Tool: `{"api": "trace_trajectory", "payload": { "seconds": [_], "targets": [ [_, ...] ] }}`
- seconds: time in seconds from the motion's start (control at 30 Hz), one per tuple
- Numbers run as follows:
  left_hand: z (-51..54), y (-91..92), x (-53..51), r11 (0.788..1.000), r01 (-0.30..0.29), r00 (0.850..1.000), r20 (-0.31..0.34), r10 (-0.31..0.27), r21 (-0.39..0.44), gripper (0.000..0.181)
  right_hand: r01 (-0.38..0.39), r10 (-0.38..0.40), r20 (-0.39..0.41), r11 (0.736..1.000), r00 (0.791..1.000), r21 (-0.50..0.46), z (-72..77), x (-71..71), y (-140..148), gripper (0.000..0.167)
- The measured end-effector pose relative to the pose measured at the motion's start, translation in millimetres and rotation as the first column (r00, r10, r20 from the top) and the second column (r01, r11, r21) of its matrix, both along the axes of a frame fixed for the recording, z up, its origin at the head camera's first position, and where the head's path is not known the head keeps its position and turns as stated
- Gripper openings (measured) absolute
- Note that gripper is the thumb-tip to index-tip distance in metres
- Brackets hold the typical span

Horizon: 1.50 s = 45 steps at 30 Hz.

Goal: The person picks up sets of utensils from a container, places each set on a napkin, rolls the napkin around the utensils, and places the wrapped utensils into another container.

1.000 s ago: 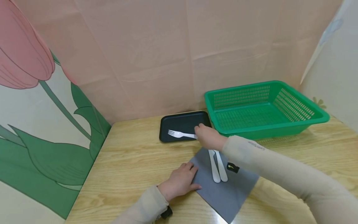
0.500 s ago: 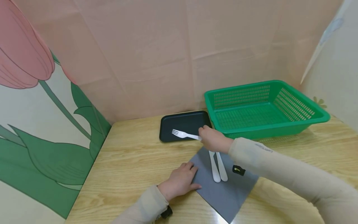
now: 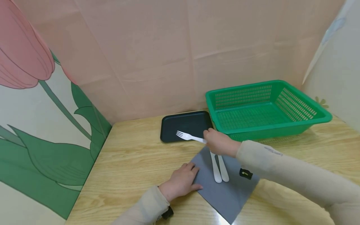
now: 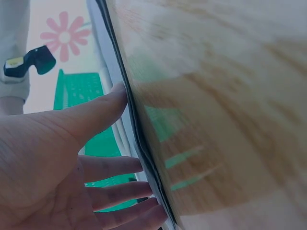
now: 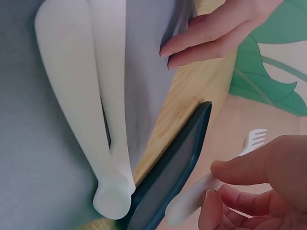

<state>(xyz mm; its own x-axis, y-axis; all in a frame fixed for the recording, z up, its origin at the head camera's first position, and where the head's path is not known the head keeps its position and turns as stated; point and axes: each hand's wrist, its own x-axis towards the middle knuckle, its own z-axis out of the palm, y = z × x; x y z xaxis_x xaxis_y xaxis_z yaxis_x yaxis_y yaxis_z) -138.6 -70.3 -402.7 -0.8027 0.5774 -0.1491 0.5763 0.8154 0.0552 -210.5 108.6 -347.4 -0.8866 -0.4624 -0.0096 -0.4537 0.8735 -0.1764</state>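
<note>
A white fork (image 3: pixel 187 136) is in my right hand (image 3: pixel 220 142), its handle pinched between thumb and fingers and its tines pointing left, over the front of the black tray (image 3: pixel 184 122). The right wrist view shows this pinch on the fork's handle (image 5: pixel 192 201). Below that hand, a white spoon (image 5: pixel 72 91) and a second white utensil (image 5: pixel 112 81) lie side by side on a grey cloth (image 3: pixel 225 200); in the head view my right hand covers their far ends. My left hand (image 3: pixel 181 182) rests on the cloth's left edge, fingers spread and fairly straight.
A green plastic basket (image 3: pixel 270 126) stands at the back right, close against the tray's right side. Both sit on a wooden table (image 3: pixel 135 156) in front of a pinkish sheet (image 3: pixel 140 62). A wall panel with a tulip picture (image 3: pixel 28 47) borders the left.
My right hand has drawn the fork a little right and toward me, from over the tray toward its front right corner. The left hand and the cloth have stayed put.
</note>
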Motion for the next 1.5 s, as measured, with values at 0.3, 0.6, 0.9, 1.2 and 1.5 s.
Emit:
{"api": "trace_trajectory", "payload": {
  "seconds": [0.3, 0.6, 0.9, 1.2, 1.5],
  "targets": [
    [1.5, -0.7, 1.3, 1.000, 0.011, 1.000, -0.010, -0.011, 0.006, 0.065, -0.003, 0.004, 0.011, 0.999, 1.000, -0.043, -1.6, 6.8, 10, 0.017],
    [1.4, -0.3, 1.9, 1.000, 0.005, 1.000, -0.029, -0.005, 0.010, 0.064, 0.016, -0.014, 0.048, 0.998, 0.999, -0.053, -2.8, 12.5, 17, 0.014],
    [2.0, -0.3, 2.3, 1.000, 0.008, 1.000, -0.031, -0.008, 0.013, 0.065, -0.033, 0.032, -0.025, 0.997, 0.999, -0.074, -7.9, 19.1, 27, 0.009],
    [1.3, -0.3, 2.4, 1.000, 0.002, 1.000, -0.030, -0.001, 0.013, 0.064, -0.044, 0.044, -0.002, 0.991, 0.999, -0.123, -14.8, 21.4, 37, 0.009],
    [2.1, 0.1, 2.3, 1.000, 0.003, 1.000, -0.010, -0.003, 0.018, 0.064, -0.070, 0.066, -0.027, 0.982, 0.997, -0.177, -23.2, 25.8, 51, 0.014]
  ]
}}
